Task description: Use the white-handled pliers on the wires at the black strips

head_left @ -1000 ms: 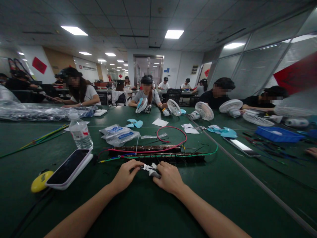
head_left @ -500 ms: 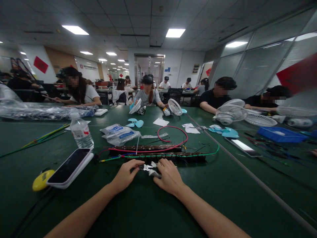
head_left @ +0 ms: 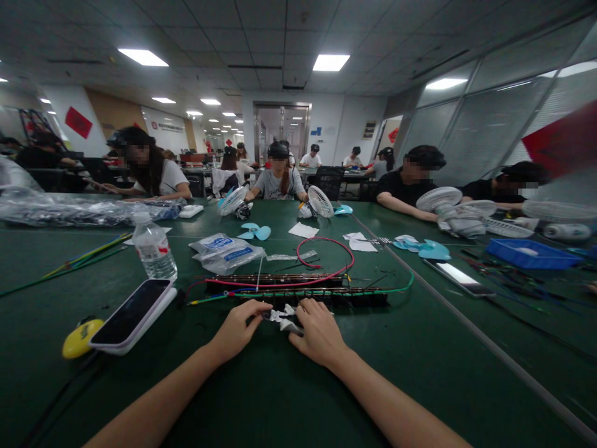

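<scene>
A small white-and-grey tool [head_left: 292, 326] sits low between the two hands, just above or on the green table [head_left: 298, 392]; which of the two cannot be told. The right hand [head_left: 321, 330] is at its three o'clock, fingers curled and pinching its grey end. The left hand [head_left: 237, 330] is at nine o'clock, thumb and forefinger pressed together on a small dark piece [head_left: 267, 315], too small to identify, just beside the tool's pale tip.

At twelve o'clock from the tool, near the fingertips, two long dark strips [head_left: 312, 292] lie side by side. A red cable [head_left: 353, 255] runs along them and loops round at one o'clock, and a green cable [head_left: 409, 285] bends round toward two. A plastic bag [head_left: 226, 254] is at eleven, a water bottle [head_left: 153, 249] at ten, and a phone [head_left: 133, 313] at nine, with a yellow disc [head_left: 81, 339] just beyond it. Well apart, between two and three, are a second phone [head_left: 454, 277] and a blue tray [head_left: 532, 255].
</scene>
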